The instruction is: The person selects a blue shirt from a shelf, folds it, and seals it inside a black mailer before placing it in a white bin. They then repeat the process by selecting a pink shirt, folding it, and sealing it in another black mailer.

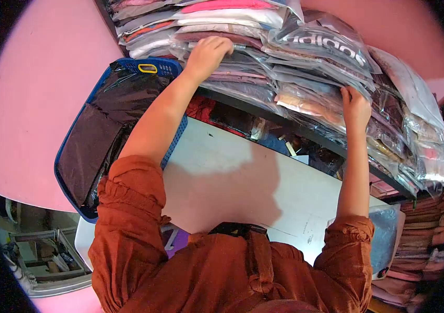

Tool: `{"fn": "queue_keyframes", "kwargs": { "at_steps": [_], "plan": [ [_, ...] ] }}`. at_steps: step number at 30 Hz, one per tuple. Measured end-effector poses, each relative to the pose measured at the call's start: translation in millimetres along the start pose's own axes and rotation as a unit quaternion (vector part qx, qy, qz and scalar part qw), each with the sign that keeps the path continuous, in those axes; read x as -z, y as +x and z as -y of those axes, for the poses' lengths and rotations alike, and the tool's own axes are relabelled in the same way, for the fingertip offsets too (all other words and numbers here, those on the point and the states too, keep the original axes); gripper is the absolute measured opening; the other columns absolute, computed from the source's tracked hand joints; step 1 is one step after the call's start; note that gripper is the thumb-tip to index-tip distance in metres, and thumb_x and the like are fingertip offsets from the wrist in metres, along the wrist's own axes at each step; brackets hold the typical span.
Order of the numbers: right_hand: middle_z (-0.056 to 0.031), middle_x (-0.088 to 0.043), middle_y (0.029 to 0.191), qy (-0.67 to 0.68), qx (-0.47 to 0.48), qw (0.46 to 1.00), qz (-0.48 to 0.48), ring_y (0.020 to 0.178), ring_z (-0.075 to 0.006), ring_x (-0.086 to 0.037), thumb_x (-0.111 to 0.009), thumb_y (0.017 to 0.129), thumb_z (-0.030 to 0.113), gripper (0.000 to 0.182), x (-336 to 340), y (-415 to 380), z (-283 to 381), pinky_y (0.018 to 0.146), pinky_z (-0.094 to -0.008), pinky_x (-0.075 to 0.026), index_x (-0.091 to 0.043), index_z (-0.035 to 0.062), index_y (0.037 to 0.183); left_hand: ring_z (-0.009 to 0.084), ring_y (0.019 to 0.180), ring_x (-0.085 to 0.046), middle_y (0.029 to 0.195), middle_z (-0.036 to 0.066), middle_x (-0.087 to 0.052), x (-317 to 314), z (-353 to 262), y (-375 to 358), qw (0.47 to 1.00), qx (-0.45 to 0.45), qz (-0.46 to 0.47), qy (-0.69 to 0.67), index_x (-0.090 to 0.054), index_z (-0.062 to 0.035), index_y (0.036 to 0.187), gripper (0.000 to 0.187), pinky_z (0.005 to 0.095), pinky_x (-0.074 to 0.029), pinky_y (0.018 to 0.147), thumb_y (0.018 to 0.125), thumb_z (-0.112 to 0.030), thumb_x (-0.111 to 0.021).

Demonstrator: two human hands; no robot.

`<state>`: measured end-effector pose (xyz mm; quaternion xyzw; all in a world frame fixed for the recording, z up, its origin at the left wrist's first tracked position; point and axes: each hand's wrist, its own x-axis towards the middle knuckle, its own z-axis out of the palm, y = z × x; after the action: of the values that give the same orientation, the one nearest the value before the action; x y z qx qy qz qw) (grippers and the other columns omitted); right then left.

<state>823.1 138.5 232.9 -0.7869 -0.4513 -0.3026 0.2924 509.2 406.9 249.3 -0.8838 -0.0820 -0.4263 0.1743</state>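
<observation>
Folded garments in clear plastic bags [232, 73] lie stacked on a dark shelf ahead of me. My left hand [210, 55] reaches into the front of the left-hand pile, its fingers curled on the edge of a bagged garment; the fingertips are partly hidden. Farther right, my right hand [356, 107] is closed on the plastic edge of a bagged garment [316, 86] in the neighbouring pile. A clear bag with large white lettering [326, 44] lies on top of that pile.
A blue plastic basket [61, 156] holding dark plastic-wrapped packages [94, 151] stands left of my left forearm. Below the shelf [284, 122] is a white tabletop [222, 172]. More bagged clothes [420, 120] and folded brown fabric stacks [430, 224] stand at the right.
</observation>
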Motion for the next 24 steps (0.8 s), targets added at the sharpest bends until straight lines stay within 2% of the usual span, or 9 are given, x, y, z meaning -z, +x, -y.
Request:
{"fn": "queue_keyframes", "kwargs": {
  "at_steps": [1, 4, 7, 11, 16, 19, 21, 23, 24],
  "plan": [
    [-0.0170, -0.064, 0.072, 0.001, 0.001, 1.000, 0.000, 0.067, -0.0364, -0.063, -0.060, 0.085, 0.033, 0.025, -3, -2, -2, 0.060, -0.0436, -0.049, -0.070, 0.0106, 0.086, 0.0242, 0.089, -0.059, 0.091, 0.005, -0.063, 2, 1, -14, 1.000, 0.001, 0.000, 0.001, -0.067, -0.0146, 0.093, 0.017, 0.0385, -0.047, 0.074, 0.078, -0.014, -0.060],
    [-0.0151, -0.066, 0.074, 0.004, 0.015, 1.000, -0.024, 0.067, -0.0347, -0.065, -0.061, 0.084, 0.035, 0.022, -10, -10, -4, 0.059, -0.0436, -0.052, -0.070, 0.0164, 0.091, 0.0235, 0.098, -0.056, 0.103, 0.003, -0.059, -1, -14, -59, 0.991, 0.062, 0.116, 0.012, -0.064, -0.0142, 0.103, 0.029, 0.0365, -0.044, 0.081, 0.075, -0.010, -0.058],
    [-0.0148, -0.066, 0.075, 0.002, 0.032, 0.998, -0.050, 0.066, -0.0343, -0.065, -0.061, 0.084, 0.033, 0.021, -11, -14, -1, 0.059, -0.0428, -0.052, -0.069, 0.0162, 0.093, 0.0262, 0.103, -0.055, 0.111, 0.007, -0.058, -15, -34, -76, 0.995, 0.029, 0.096, -0.025, -0.061, -0.0112, 0.112, 0.035, 0.0379, -0.045, 0.085, 0.077, -0.007, -0.058],
    [-0.0143, -0.067, 0.079, -0.005, 0.036, 0.998, -0.054, 0.067, -0.0340, -0.065, -0.061, 0.084, 0.030, 0.019, -13, -18, -2, 0.059, -0.0419, -0.052, -0.069, 0.0157, 0.096, 0.0286, 0.108, -0.054, 0.118, 0.010, -0.055, -39, -55, -90, 0.990, 0.118, 0.078, -0.014, -0.058, -0.0086, 0.119, 0.042, 0.0390, -0.043, 0.091, 0.078, -0.003, -0.055],
    [-0.0149, -0.067, 0.085, 0.005, 0.055, 0.996, -0.066, 0.070, -0.0337, -0.065, -0.061, 0.085, 0.026, 0.019, -16, -24, -3, 0.060, -0.0412, -0.052, -0.068, 0.0150, 0.098, 0.0307, 0.106, -0.052, 0.122, 0.010, -0.052, -49, -66, -102, 0.984, 0.157, 0.082, 0.001, -0.058, -0.0136, 0.122, 0.048, 0.0403, -0.043, 0.092, 0.077, 0.001, -0.054],
    [-0.0138, -0.067, 0.093, 0.022, 0.044, 0.997, -0.063, 0.079, -0.0325, -0.065, -0.062, 0.084, 0.021, 0.019, -13, -28, 6, 0.067, -0.0396, -0.052, -0.067, 0.0118, 0.100, 0.0309, 0.107, -0.052, 0.122, 0.011, -0.052, -59, -71, -104, 0.983, 0.178, 0.056, 0.006, -0.058, -0.0134, 0.122, 0.048, 0.0407, -0.043, 0.093, 0.077, 0.002, -0.053],
    [-0.0120, -0.066, 0.100, 0.103, 0.137, 0.962, -0.215, 0.090, -0.0305, -0.063, -0.064, 0.080, 0.011, 0.021, -7, -33, 23, 0.078, -0.0379, -0.050, -0.066, 0.0069, 0.100, 0.0308, 0.110, -0.051, 0.124, 0.011, -0.051, -60, -72, -106, 0.981, 0.182, 0.063, 0.007, -0.059, -0.0144, 0.122, 0.047, 0.0405, -0.043, 0.093, 0.077, 0.000, -0.054],
    [-0.0108, -0.065, 0.103, 0.145, 0.188, 0.948, -0.210, 0.096, -0.0285, -0.060, -0.065, 0.075, 0.001, 0.023, -5, -46, 51, 0.085, -0.0372, -0.047, -0.065, 0.0035, 0.098, 0.0292, 0.106, -0.054, 0.118, 0.011, -0.055, -57, -72, -103, 0.979, 0.195, 0.056, -0.018, -0.061, -0.0127, 0.118, 0.041, 0.0380, -0.044, 0.093, 0.079, -0.002, -0.055],
    [-0.0113, -0.065, 0.102, 0.197, 0.215, 0.943, -0.162, 0.094, -0.0285, -0.060, -0.064, 0.073, -0.001, 0.024, -17, -52, 66, 0.084, -0.0374, -0.048, -0.064, 0.0033, 0.096, 0.0292, 0.106, -0.054, 0.118, 0.011, -0.055, -54, -70, -100, 0.979, 0.197, 0.054, -0.017, -0.061, -0.0127, 0.118, 0.041, 0.0380, -0.044, 0.093, 0.079, -0.002, -0.055]
  ]
}}
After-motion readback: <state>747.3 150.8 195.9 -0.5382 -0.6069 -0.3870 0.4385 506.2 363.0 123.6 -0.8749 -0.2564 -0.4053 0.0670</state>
